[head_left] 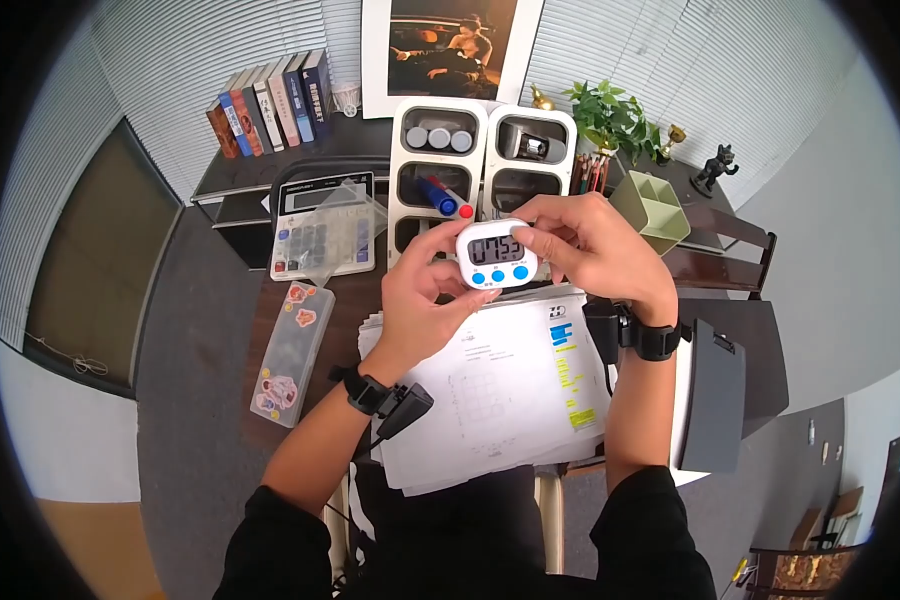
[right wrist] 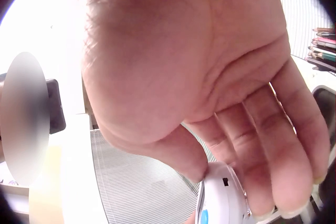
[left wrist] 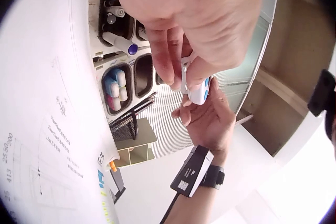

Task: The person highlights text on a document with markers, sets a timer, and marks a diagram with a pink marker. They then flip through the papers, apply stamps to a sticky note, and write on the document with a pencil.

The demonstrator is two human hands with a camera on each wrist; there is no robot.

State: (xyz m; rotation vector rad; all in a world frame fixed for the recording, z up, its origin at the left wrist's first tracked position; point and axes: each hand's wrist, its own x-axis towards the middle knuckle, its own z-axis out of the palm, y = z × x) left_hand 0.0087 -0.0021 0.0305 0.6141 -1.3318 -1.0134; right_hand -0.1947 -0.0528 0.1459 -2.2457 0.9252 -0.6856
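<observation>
A white digital timer (head_left: 497, 254) with blue buttons and a lit number display is held up between both hands above the papers. The left hand (head_left: 422, 300) grips its left side, thumb at the lower edge. The right hand (head_left: 595, 245) pinches its upper right corner, thumb on the front. In the left wrist view the timer (left wrist: 198, 91) is seen edge-on between the left hand (left wrist: 194, 19) and the right hand (left wrist: 210, 121). In the right wrist view the right hand's thumb and fingers hold the timer (right wrist: 223, 195) from both sides.
Printed papers (head_left: 470, 400) lie below the hands. A calculator (head_left: 325, 235) and a sticker-covered case (head_left: 292, 350) are at left. Behind stands a white organizer (head_left: 438, 112) with markers (head_left: 438, 197). A green holder (head_left: 650, 210), plant (head_left: 610, 115) and books (head_left: 270, 105) are farther back.
</observation>
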